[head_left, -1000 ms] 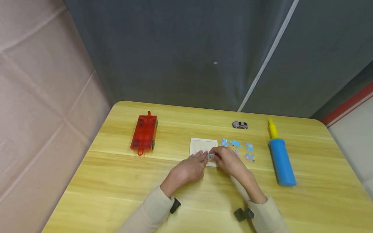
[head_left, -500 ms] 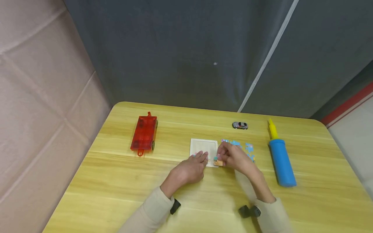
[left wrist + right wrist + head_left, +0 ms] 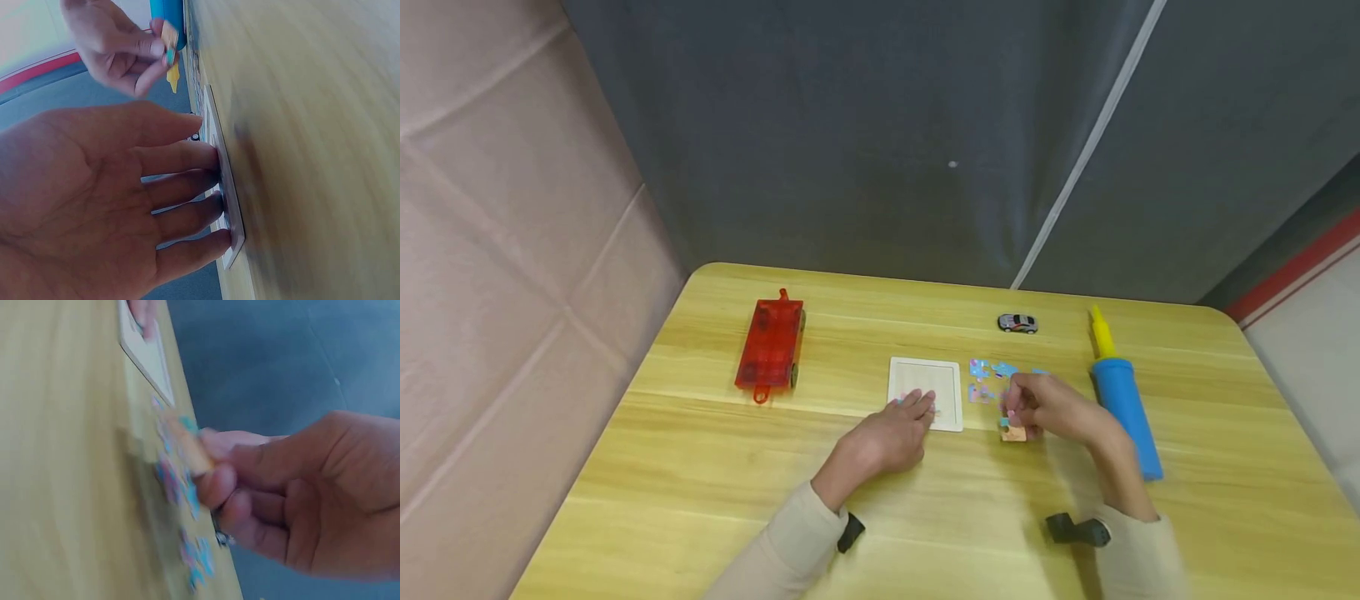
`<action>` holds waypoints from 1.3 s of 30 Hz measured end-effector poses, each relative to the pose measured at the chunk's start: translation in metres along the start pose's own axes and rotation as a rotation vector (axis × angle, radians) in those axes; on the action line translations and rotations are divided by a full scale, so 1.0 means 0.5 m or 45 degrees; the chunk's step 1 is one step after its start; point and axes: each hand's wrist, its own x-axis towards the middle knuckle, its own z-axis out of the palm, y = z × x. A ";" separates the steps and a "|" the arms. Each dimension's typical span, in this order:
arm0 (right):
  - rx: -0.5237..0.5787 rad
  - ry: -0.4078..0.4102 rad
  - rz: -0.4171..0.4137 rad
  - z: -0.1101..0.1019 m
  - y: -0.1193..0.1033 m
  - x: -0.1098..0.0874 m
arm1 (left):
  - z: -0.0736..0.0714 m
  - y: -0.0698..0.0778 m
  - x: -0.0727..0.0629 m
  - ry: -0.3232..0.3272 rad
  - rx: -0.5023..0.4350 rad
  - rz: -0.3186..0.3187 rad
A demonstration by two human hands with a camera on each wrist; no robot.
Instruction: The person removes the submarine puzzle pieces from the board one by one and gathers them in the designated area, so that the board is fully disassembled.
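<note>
My left hand (image 3: 887,437) rests its nearly straight fingers on the lower part of a pale square puzzle tray (image 3: 950,396), over some pieces lying in it. The left wrist view shows those fingertips pressing along the tray (image 3: 232,212). Thumb and fingers of my right hand (image 3: 1063,408) pinch an orange and teal jigsaw piece (image 3: 1013,433) above the table, to the right of the tray. In the right wrist view this jigsaw piece (image 3: 192,450) is blurred. Loose blue and pink jigsaw pieces (image 3: 980,392) lie beside the tray, some hidden behind my right hand.
A red transparent toy wagon (image 3: 772,346) stands at the left of the wooden table (image 3: 700,467). Beyond the loose pieces sits a small silver toy car (image 3: 1017,323). A blue hand pump (image 3: 1126,417) with a yellow nozzle lies at the right, partly behind my right wrist.
My right hand has lifted the orange and teal jigsaw piece off the tray and carried it right, over the loose pieces. My left hand has stayed in place.
</note>
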 end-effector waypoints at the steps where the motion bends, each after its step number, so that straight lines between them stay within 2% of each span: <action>1: -0.008 -0.023 0.008 -0.007 0.006 -0.007 | 0.000 0.000 0.000 0.001 -0.006 0.000; 4: -0.041 -0.061 0.080 -0.025 0.023 -0.028 | 0.001 0.000 -0.001 0.004 -0.012 -0.001; 10: -0.062 -0.056 0.227 -0.042 0.044 -0.045 | 0.002 -0.001 -0.003 0.006 -0.010 0.000; 18: -0.108 -0.038 0.294 -0.043 0.044 -0.039 | 0.002 -0.001 -0.003 0.012 -0.014 0.005; 25: -0.236 0.062 0.409 -0.034 0.039 -0.036 | 0.002 0.000 -0.004 0.017 0.001 0.002; 31: -0.333 0.114 0.461 -0.027 0.031 -0.031 | 0.002 -0.003 -0.004 -0.002 -0.034 -0.005; 39: -0.447 0.094 0.482 -0.026 0.023 -0.029 | 0.003 -0.003 -0.001 0.001 -0.031 0.001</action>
